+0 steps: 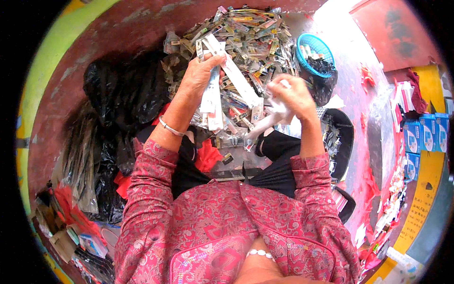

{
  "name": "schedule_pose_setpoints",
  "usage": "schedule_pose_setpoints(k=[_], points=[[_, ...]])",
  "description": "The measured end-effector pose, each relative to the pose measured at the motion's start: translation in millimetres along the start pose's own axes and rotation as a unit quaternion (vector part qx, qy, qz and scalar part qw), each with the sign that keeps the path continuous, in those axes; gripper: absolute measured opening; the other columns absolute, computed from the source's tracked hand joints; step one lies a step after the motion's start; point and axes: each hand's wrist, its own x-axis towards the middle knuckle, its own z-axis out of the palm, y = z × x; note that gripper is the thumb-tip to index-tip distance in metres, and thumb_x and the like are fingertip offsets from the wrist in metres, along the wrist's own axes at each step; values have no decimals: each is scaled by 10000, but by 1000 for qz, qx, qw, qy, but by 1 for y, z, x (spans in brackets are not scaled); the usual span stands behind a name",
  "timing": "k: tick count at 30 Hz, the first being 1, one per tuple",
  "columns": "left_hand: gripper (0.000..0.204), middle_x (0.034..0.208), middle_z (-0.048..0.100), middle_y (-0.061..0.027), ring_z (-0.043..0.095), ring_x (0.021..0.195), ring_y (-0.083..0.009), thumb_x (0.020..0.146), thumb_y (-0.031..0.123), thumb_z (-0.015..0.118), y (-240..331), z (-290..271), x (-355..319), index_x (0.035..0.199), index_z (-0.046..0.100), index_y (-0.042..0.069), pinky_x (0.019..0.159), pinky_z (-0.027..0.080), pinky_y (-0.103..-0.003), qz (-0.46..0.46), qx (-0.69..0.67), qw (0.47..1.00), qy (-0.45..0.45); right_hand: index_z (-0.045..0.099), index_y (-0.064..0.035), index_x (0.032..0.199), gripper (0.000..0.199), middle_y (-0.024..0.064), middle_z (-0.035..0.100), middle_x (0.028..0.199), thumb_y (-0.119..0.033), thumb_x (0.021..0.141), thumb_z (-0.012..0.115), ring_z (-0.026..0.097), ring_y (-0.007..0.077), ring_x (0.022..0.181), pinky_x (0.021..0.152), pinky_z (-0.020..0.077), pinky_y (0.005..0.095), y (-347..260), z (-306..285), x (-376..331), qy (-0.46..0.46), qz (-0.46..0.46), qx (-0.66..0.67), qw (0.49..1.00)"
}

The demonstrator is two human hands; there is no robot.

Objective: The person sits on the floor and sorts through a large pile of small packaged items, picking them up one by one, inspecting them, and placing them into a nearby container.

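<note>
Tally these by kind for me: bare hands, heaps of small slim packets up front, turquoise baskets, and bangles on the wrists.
Hands: 2 (left hand, right hand)
Heap of packets: 1
Turquoise basket: 1
Bangle: 1
Total: 5
Left out: the overlapping white strips in the left hand.

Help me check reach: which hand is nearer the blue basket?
Right. The right hand is just below and left of the basket in the picture; the left hand, holding pale strips, is farther off to the left.
</note>
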Motion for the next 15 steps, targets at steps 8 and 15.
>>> schedule_pose_setpoints(k=[8,15], points=[[200,649,548,-10,474,547,-66,756,212,568,-10,29,-12,749,596,14,497,377,-216,-26,163,982,-95,529,-36,844,184,39,544,836,-14,662,530,514,111,774,679,433,231,-33,14,-4,77,-250,201,944],[186,656,532,15,467,610,-72,752,175,545,-12,35,-23,708,594,0,565,388,-247,78,291,931,-205,535,-17,838,162,108,556,750,-36,678,523,561,201,658,600,453,282,-27,34,7,179,-259,8,949]])
